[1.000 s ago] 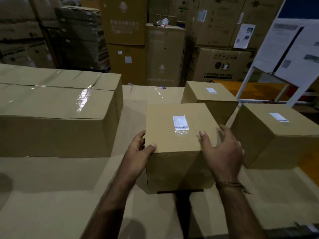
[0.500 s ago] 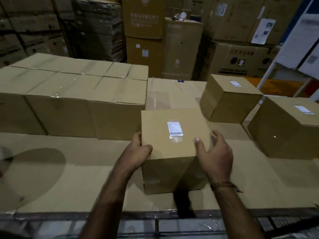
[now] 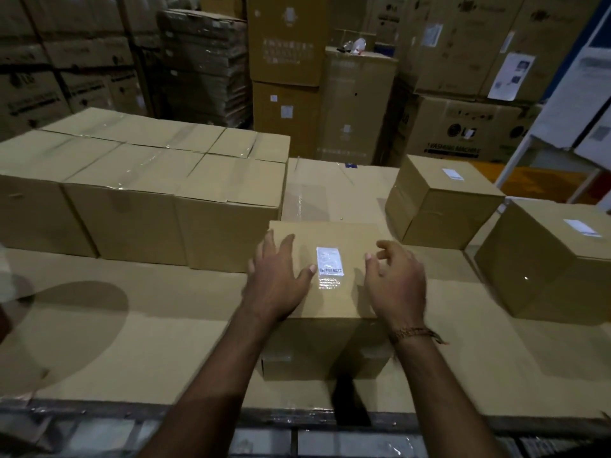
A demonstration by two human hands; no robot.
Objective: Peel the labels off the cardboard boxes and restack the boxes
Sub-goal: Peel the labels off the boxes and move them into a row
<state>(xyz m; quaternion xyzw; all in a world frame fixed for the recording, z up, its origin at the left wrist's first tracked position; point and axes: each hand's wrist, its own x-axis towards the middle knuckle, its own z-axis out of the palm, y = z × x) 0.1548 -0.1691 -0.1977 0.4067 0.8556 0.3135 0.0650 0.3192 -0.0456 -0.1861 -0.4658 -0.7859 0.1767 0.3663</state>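
Observation:
A small cardboard box (image 3: 334, 345) stands in front of me on a flat cardboard surface (image 3: 148, 325). A white label (image 3: 329, 262) under shiny clear tape sits on its top face. My left hand (image 3: 277, 276) lies flat on the top, fingers spread, its thumb just left of the label. Just right of the label, my right hand (image 3: 395, 279) hovers over the top's right side with fingers loosely curled and nothing in it. Two more labelled boxes (image 3: 439, 206) (image 3: 555, 262) stand to the right.
A row of larger taped boxes (image 3: 142, 200) fills the left and back. Tall stacks of warehouse cartons (image 3: 287, 44) rise behind. A white signboard on a frame (image 3: 575, 94) leans at the far right. The surface's front edge (image 3: 297, 414) runs near me.
Both hands have let go of the box's sides and moved up onto its top, either side of the label. The view has tilted and pulled back slightly.

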